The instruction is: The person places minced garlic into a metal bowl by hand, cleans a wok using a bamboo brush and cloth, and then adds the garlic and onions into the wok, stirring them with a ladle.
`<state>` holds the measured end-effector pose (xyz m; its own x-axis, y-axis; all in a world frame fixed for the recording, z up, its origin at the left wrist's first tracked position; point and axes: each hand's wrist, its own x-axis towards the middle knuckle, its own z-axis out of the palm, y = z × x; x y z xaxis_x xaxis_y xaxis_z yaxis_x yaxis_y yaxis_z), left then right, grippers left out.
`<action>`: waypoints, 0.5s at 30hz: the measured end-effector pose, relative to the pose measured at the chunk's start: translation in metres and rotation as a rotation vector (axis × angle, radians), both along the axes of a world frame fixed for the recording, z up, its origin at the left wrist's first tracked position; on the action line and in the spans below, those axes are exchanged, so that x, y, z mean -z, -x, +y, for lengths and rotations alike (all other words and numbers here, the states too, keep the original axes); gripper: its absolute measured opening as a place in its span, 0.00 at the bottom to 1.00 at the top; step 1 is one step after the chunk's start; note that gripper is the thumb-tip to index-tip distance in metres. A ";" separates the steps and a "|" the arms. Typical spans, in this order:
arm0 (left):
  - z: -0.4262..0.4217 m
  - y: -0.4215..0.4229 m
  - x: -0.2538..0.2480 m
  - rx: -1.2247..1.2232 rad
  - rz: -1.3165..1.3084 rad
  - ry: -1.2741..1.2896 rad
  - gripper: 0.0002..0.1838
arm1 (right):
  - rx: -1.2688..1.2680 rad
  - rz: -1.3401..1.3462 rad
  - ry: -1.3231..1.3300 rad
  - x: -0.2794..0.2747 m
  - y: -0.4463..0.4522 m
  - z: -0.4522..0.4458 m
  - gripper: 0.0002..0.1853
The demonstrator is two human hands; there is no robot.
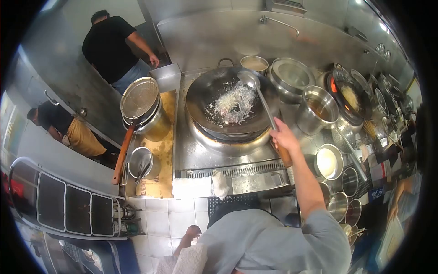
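Observation:
My right hand (284,137) is wrapped round the long handle of a wok ladle (267,104), which ends in wood below my fist. The ladle's bowl rests at the upper right of the food in a large dark wok (205,91). Pale shredded food (233,105) lies spread over the middle of that wok, on a round stove ring. Down by my left side, my left hand (192,232) is curled closed, away from the stove. What it holds, if anything, I cannot make out. A pale towel (185,259) hangs near that forearm.
A strainer (139,97) sits over a pot at left, beside a metal container (142,163) with utensils. Steel pots (318,109) and a second wok (349,98) over flame stand right. A white cloth (220,184) lies on the stove's front edge. Several people are nearby, one in black (109,48).

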<state>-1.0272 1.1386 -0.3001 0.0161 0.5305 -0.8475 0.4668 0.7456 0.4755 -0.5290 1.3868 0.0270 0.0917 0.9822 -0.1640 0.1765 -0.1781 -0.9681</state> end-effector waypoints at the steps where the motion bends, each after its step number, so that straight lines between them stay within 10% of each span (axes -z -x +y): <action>1: 0.001 0.006 0.018 0.032 -0.028 -0.026 0.11 | 0.037 -0.025 -0.006 0.002 0.003 0.000 0.33; 9: -0.002 -0.005 -0.003 -0.162 0.015 0.045 0.31 | -0.413 0.163 0.232 -0.062 -0.006 -0.068 0.33; 15: -0.016 0.010 0.023 -0.086 -0.046 0.064 0.24 | -0.382 0.302 0.283 -0.057 -0.023 -0.048 0.33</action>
